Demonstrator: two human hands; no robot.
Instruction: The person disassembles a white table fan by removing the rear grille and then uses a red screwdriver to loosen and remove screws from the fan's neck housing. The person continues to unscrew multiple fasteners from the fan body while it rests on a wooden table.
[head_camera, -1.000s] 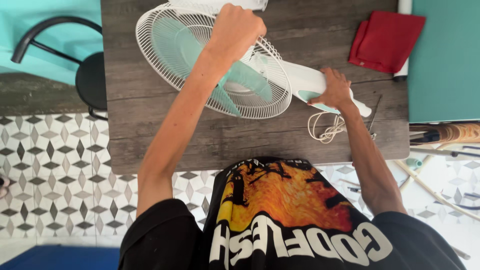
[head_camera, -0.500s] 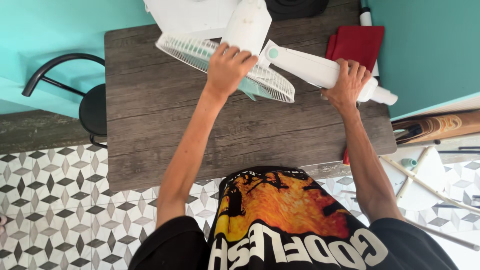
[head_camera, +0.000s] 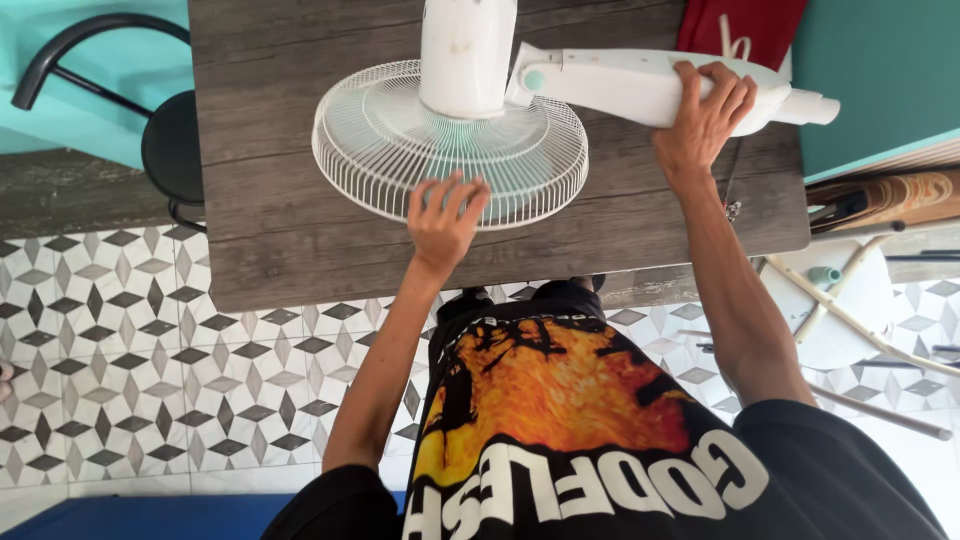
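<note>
A white electric fan lies on a dark wooden table (head_camera: 270, 250), its round wire grille (head_camera: 370, 140) facing down and the white motor housing (head_camera: 466, 55) sticking up. The fan's white stem (head_camera: 620, 88) runs to the right. My left hand (head_camera: 445, 215) rests with spread fingers on the near rim of the grille. My right hand (head_camera: 702, 118) grips the stem near its far end.
A red cloth (head_camera: 740, 25) lies at the table's far right corner. A black round-seat chair (head_camera: 170, 150) stands left of the table. A white stool (head_camera: 840, 310) and wooden sticks sit on the patterned tile floor at right.
The fan has been turned over from a tilted, lifted position to grille-down on the table. My left hand moved from the motor side to the grille's near rim.
</note>
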